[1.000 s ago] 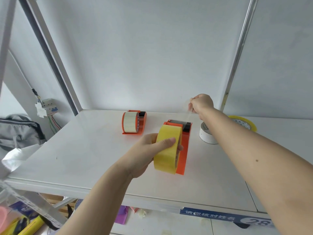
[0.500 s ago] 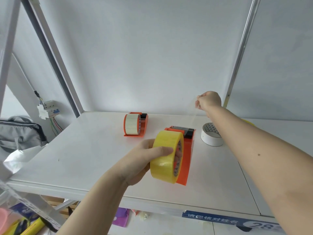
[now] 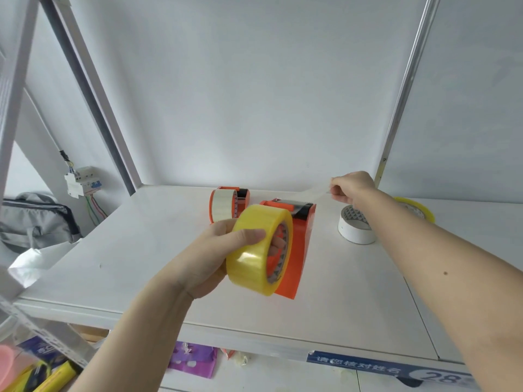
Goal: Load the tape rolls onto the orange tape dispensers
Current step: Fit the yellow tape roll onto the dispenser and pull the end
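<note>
Tape roll [image 3: 252, 267] | in left hand [image 3: 209, 256] | right hand [image 3: 352, 188] (pinching strip [image 3: 317, 193]) apparently lower

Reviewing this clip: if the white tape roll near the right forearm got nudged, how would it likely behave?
The white tape roll lies flat on one open end, so it would probably slide, not roll. Its hollow core suggests it is fairly light. The shelf looks smooth, so little would likely stop it.
</note>
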